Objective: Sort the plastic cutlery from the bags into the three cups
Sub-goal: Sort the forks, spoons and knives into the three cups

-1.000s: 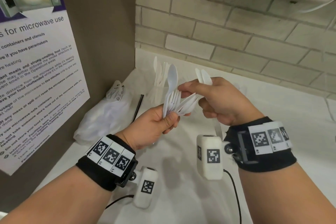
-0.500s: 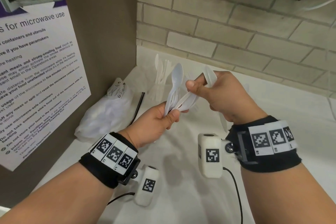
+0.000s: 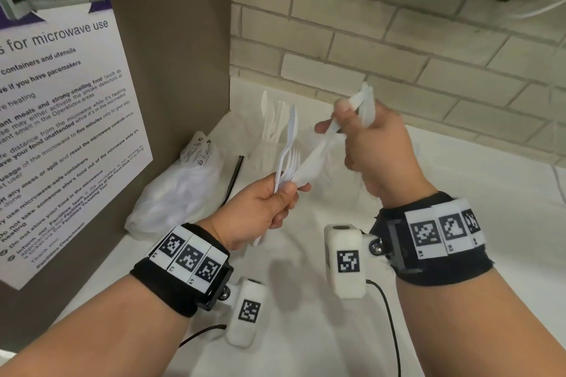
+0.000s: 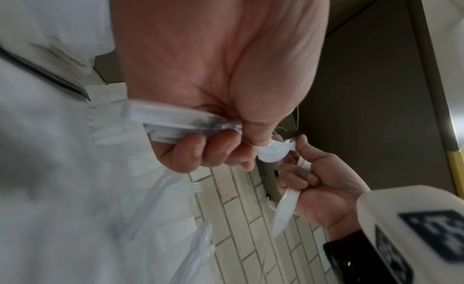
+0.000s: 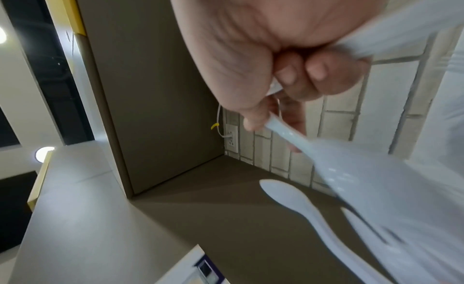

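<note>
My left hand grips a bundle of white plastic cutlery, forks with one spoon sticking up, by the handles. My right hand sits up and to the right of it. It keeps a few white pieces curled in its fingers and pinches the end of one long piece whose other end still lies in the left bundle. The left wrist view shows the fist around the handles. In the right wrist view, the pinched piece is blurred. A clear cup holding white knives stands behind the hands.
A crumpled clear plastic bag lies on the white counter against the brown side panel on the left. A thin black strip lies beside it. Brick wall closes off the back.
My right hand has risen up and to the right, drawing one long white piece out of the left hand's bundle. The left hand has hardly moved.
</note>
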Action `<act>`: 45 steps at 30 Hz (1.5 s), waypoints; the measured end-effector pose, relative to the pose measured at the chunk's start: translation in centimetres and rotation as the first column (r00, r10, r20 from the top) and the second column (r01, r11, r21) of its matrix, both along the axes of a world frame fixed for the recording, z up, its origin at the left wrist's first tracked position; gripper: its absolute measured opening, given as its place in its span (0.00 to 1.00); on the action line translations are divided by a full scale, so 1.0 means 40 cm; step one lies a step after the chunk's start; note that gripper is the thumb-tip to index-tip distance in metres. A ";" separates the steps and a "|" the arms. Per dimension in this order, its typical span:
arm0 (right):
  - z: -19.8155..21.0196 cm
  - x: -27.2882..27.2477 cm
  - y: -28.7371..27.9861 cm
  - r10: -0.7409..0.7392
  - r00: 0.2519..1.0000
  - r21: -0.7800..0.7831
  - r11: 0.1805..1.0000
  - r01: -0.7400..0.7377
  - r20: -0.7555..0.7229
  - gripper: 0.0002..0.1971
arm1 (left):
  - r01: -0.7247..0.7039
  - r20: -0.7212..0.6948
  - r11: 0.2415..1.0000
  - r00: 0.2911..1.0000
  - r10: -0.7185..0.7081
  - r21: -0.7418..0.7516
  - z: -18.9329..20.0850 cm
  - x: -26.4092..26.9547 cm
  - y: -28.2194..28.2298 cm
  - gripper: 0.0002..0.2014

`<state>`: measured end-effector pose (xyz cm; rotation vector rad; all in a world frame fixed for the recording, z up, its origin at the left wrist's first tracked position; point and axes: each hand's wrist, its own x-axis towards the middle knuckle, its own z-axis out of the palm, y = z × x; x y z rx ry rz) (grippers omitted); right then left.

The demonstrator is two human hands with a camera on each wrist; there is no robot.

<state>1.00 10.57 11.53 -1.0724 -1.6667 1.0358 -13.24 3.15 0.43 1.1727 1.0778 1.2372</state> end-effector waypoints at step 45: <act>-0.069 0.007 0.118 0.331 0.877 -0.124 0.944 -0.307 0.349 0.11 | -0.257 -0.286 0.965 0.922 0.262 0.056 -0.007 0.040 0.109 0.15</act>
